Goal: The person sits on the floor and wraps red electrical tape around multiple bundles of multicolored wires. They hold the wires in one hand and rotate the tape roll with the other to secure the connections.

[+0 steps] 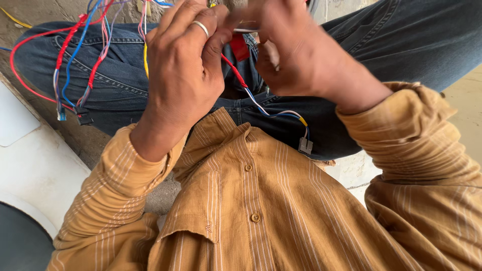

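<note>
At the far left a white panel [30,165] curves past the person's knee, with a dark opening at its lower corner. Above it, over the left thigh of the blue jeans [120,95], hangs a loose harness [75,55] of red, blue, white and pink wires; some strands end in small plugs [61,115] that dangle against the denim, and a yellow wire [146,60] drops just beside the wrist. The left hand [183,75] is raised in front of the lap, back toward the camera, a silver ring [201,27] on one finger; its fingers are curled and the thumb and fingertips pinch the wires at the top of the view. A red sleeve [235,73] runs down from that pinch behind the thumb, and from its lower end a thin blue and white lead [266,110] trails across the jeans to a small grey connector [305,145], which hangs free near the shirt collar. The right hand [296,55] meets the left at the fingertips, closed around the same bundle; a pale sliver shows between its fingers, too blurred to identify. Both forearms wear the sleeves of a tan striped shirt [261,200], which fills the lower part of the view. At the right edge a pale floor [467,115] shows beyond the right knee.
</note>
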